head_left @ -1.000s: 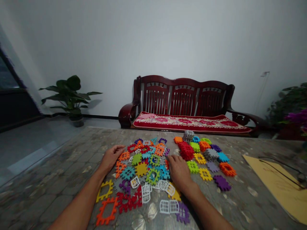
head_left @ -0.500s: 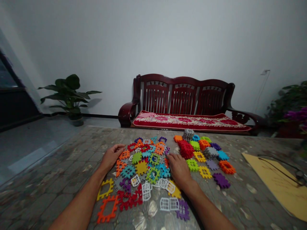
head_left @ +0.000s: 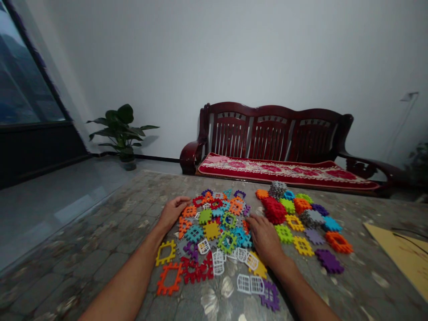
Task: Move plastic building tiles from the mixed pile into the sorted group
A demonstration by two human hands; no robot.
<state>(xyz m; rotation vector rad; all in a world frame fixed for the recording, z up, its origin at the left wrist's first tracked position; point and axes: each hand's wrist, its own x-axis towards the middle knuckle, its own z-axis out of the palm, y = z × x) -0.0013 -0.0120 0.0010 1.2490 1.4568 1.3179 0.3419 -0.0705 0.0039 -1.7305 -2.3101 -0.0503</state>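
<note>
Left hand [head_left: 174, 212]: we rest it on the table [head_left: 112, 223], fingers loosely stretched, just beside an orange piece [head_left: 189, 211].
Right hand [head_left: 266, 235]: we lay it palm down, fingers bent; we cannot tell whether it grips.
Toothed pieces [head_left: 211, 230]: spread between our hands.
Red stack [head_left: 274, 211]: just beyond our right hand.
Pot [head_left: 128, 165]: well beyond our left hand, holding a leafy plant [head_left: 124, 117].

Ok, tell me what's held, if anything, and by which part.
Nothing is visibly held: the left hand and right hand flank the jumbled pieces; both palms are hidden.
</note>
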